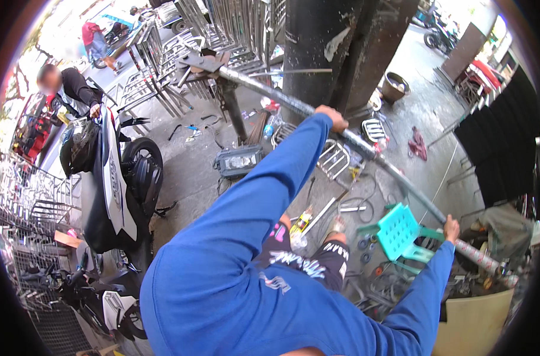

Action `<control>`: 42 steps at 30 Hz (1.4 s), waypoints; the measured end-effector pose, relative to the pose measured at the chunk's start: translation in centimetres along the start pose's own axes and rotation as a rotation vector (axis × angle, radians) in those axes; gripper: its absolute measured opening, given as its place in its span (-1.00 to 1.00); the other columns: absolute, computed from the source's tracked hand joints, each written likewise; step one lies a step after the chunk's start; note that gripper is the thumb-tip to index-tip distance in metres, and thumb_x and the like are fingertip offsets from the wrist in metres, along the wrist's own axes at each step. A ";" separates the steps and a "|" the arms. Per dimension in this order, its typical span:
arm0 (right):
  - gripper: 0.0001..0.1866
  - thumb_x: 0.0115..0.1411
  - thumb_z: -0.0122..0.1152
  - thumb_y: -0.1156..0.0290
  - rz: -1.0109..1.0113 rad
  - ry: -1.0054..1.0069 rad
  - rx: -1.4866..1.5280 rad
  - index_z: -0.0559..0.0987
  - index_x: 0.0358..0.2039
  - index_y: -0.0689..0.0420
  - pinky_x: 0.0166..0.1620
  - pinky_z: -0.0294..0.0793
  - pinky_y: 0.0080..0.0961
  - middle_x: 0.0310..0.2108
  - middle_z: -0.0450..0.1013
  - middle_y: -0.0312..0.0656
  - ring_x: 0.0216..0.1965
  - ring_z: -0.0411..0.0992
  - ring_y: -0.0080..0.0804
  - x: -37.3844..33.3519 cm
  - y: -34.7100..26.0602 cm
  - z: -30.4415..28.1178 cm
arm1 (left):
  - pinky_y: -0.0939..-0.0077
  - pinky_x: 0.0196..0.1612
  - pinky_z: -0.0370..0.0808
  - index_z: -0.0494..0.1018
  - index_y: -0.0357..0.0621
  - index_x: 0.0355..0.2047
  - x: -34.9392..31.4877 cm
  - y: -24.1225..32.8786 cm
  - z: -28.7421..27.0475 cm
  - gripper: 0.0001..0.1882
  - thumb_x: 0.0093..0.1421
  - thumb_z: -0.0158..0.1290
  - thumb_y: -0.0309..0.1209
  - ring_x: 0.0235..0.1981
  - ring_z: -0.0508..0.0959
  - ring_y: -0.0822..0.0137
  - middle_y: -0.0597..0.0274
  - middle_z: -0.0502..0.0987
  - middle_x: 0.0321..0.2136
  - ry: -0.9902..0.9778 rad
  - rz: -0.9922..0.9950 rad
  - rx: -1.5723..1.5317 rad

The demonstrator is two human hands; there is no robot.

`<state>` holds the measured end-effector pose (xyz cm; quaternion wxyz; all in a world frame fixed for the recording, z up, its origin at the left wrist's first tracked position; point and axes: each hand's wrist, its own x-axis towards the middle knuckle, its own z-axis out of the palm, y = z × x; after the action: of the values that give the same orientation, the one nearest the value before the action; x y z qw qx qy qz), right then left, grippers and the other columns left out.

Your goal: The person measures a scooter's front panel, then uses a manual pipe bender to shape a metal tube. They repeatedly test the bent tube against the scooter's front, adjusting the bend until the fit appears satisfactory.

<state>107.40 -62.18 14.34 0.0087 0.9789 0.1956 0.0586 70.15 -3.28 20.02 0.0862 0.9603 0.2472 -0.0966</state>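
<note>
A long grey metal pipe [394, 170] runs slantwise across the view, from upper middle to lower right. Its far end meets a rusty metal fixture [206, 64] on an upright post [232, 110]. My left hand [333, 118] is closed on the pipe near its middle, the blue-sleeved arm stretched forward. Farther down toward the near end, my right hand [452, 229] also grips it. Beyond my right hand the pipe's surface looks whitish and patchy. A turquoise plastic chair [398, 228] stands below the pipe, left of my right hand.
A white-and-black scooter [112, 178] stands at left, with a person [75, 89] beside it. Metal chair frames [157, 77] crowd the back near a dark pillar [317, 47]. A grey floodlight [239, 160], cables and scraps lie on the floor. Black stacked seats [507, 130] stand at right.
</note>
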 end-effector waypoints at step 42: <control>-0.30 0.29 -0.10 -0.22 0.228 -0.386 0.160 0.70 -0.22 0.22 0.06 0.50 -0.04 -0.12 0.60 0.15 -0.02 0.55 0.09 -40.3 1.6 -2.9 | -0.17 -0.16 0.51 0.37 0.14 -0.03 -9.4 -8.5 11.6 -0.75 0.41 -0.24 -0.18 -0.17 0.61 -0.28 -0.26 0.60 -0.21 -0.136 0.585 0.449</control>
<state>70.72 -79.14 12.76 -0.0383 0.9853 0.0825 -0.1447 56.19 -2.74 9.91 -0.0864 0.9767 -0.0710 -0.1832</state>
